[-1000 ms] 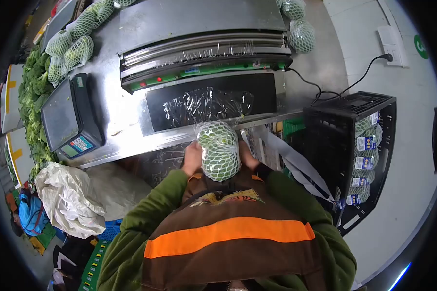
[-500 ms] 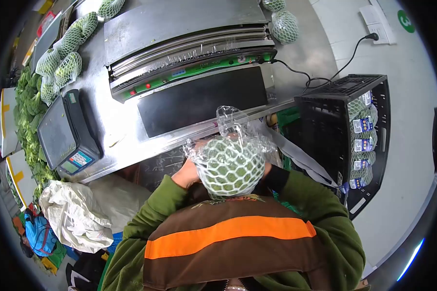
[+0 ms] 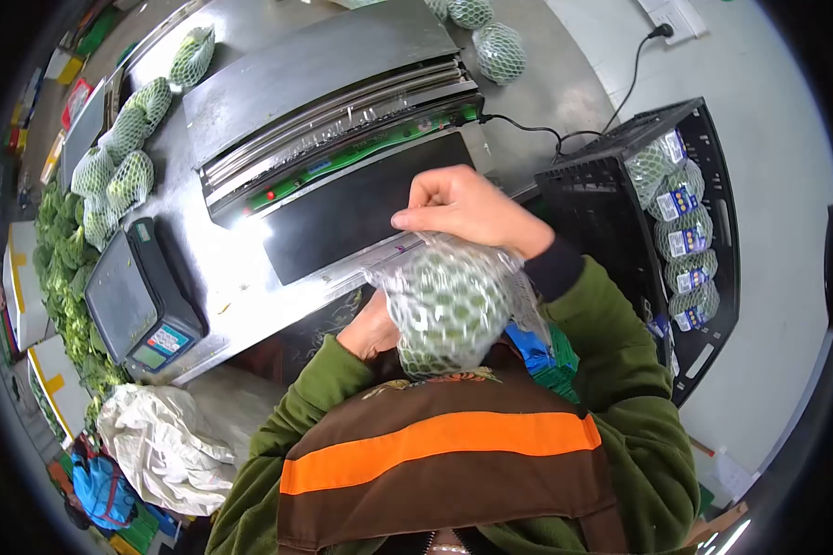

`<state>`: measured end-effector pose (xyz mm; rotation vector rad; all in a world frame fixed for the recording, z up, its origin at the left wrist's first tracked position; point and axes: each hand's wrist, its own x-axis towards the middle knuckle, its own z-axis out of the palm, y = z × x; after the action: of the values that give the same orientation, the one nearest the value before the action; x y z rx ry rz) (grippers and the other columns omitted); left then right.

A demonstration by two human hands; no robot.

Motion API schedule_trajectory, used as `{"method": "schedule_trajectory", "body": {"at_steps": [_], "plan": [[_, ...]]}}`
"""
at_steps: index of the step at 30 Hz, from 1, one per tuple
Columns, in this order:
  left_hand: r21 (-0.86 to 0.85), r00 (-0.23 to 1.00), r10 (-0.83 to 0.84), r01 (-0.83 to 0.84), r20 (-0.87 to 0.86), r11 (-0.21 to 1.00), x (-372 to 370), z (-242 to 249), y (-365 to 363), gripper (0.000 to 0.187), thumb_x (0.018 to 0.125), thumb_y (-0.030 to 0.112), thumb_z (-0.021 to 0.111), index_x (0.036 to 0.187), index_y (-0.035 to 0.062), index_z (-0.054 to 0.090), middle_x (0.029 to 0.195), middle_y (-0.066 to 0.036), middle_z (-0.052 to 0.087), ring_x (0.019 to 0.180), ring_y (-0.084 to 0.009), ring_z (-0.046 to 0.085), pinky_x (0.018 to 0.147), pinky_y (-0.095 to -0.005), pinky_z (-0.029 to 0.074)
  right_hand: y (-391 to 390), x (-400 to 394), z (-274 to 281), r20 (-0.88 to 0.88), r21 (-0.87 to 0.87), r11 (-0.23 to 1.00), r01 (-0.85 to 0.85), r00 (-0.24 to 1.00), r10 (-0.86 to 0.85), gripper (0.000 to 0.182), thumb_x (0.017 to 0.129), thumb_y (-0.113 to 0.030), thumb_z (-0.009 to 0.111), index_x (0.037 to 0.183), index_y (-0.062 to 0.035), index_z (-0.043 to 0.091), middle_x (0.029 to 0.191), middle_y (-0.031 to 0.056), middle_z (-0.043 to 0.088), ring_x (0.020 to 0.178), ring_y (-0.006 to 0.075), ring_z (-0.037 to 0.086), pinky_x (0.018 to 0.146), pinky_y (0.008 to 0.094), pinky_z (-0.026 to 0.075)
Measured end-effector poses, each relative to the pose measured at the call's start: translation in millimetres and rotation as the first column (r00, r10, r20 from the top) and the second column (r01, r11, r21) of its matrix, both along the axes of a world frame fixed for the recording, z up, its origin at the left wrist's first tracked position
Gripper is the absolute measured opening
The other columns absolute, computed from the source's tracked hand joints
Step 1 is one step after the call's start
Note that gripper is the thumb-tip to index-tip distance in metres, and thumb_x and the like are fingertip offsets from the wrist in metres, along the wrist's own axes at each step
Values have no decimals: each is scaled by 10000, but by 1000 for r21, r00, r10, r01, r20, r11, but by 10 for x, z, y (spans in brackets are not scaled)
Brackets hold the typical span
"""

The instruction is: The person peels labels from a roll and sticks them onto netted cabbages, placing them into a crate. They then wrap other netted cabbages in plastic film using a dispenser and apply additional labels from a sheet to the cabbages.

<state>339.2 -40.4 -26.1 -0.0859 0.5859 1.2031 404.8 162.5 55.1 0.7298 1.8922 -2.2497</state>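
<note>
A round green fruit [image 3: 449,310] in a white foam net, wrapped in clear plastic film [image 3: 403,268], is close in front of my apron. My left hand [image 3: 372,328] grips its left side, with the fingertips hidden behind it. Above the fruit is my right hand [image 3: 477,211], its fingers curled in and thumb pointing left. The film's gathered edge runs up beneath that hand, and its fingers appear closed on it. Just beyond is the film wrapping machine [image 3: 342,139] with its dark flat plate [image 3: 342,227].
A scale [image 3: 143,296] sits at the table's left, beside broccoli [image 3: 65,268]. More netted fruits [image 3: 130,180] lie at the back left, others [image 3: 500,54] behind the machine. A black crate [image 3: 588,217] on the right holds labelled netted fruits [image 3: 685,236]. A cord [image 3: 634,83] runs to the wall.
My right hand has come up from behind the fruit to above it. The upright film no longer stands up over the fruit. The view has shifted slightly.
</note>
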Motion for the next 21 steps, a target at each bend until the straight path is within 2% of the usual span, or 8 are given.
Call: {"method": "schedule_trajectory", "body": {"at_steps": [7, 9, 10, 11, 15, 16, 19, 21], "plan": [[97, 570, 288, -341, -769, 935, -2, 129, 181, 805, 861, 79, 722, 1530, 19, 277, 1498, -201, 396, 1281, -304, 520, 1055, -351, 429, -148, 399, -703, 10, -788, 615, 3, 1000, 8, 150, 940, -152, 686, 1022, -33, 645, 947, 19, 698, 835, 78, 672, 759, 224, 544], [584, -161, 571, -48, -805, 810, -180, 293, 307, 726, 864, 10, 650, 1518, 55, 337, 1517, -223, 394, 1333, -355, 487, 1094, -366, 390, -198, 452, -688, 138, -848, 492, 198, 978, -157, 221, 957, -120, 632, 1155, -23, 613, 1092, 47, 684, 988, 113, 657, 871, 263, 530], [604, -182, 673, 320, -717, 730, -346, 181, 265, 671, 851, -73, 554, 1490, 61, 397, 1526, -235, 393, 1392, -381, 428, 1132, -393, 348, -172, 475, -881, -137, -801, 591, -91, 990, -33, 279, 977, -95, 563, 1244, -18, 572, 1199, 62, 652, 1077, 137, 632, 948, 292, 507], [613, 175, 591, 324, -787, 721, -331, 217, 210, 652, 826, -132, 459, 1457, 33, 442, 1502, -236, 429, 1410, -382, 406, 1159, -412, 309, -161, 493, -846, -268, -403, 894, -196, 959, 89, 262, 982, -70, 525, 1233, -18, 581, 1192, 68, 660, 1066, 131, 637, 953, 283, 508], [408, 581, 291, 80, -761, 909, -149, 252, -71, 786, 838, -19, 463, 1563, -22, 159, 1588, -245, 261, 1490, -340, 247, 1208, -400, 185, -364, 555, -1081, -251, -655, 754, 43, 929, -271, 251, 982, -69, 517, 1216, -31, 599, 1172, 66, 672, 1032, 136, 654, 917, 300, 530], [491, 573, 340, 126, -745, 862, -118, 163, -81, 873, 883, 114, 542, 1564, -45, 19, 1610, -254, 177, 1506, -326, 180, 1211, -384, 155, -417, 670, -1009, 148, -811, 435, 392, 857, -494, 226, 1015, -147, 496, 1149, -44, 645, 1120, 68, 702, 976, 162, 680, 902, 319, 541], [418, 454, 295, 199, -841, 886, -154, 246, 13, 991, 882, 260, 721, 1565, -35, 66, 1589, -245, 241, 1472, -320, 268, 1184, -385, 225, -558, 487, -288, 445, -704, 256, 662, 692, -568, 362, 1040, -345, 474, 1048, -55, 692, 1022, 90, 735, 908, 243, 702, 921, 376, 542], [397, 541, 250, 172, -803, 902, -244, 144, 48, 952, 864, 210, 746, 1556, -42, 142, 1558, -227, 322, 1441, -297, 328, 1169, -384, 260, -721, 605, -451, -112, -241, 704, 668, 701, -704, 415, 1061, -350, 406, 1184, -30, 640, 1160, 115, 696, 1039, 245, 670, 991, 409, 507]]}}
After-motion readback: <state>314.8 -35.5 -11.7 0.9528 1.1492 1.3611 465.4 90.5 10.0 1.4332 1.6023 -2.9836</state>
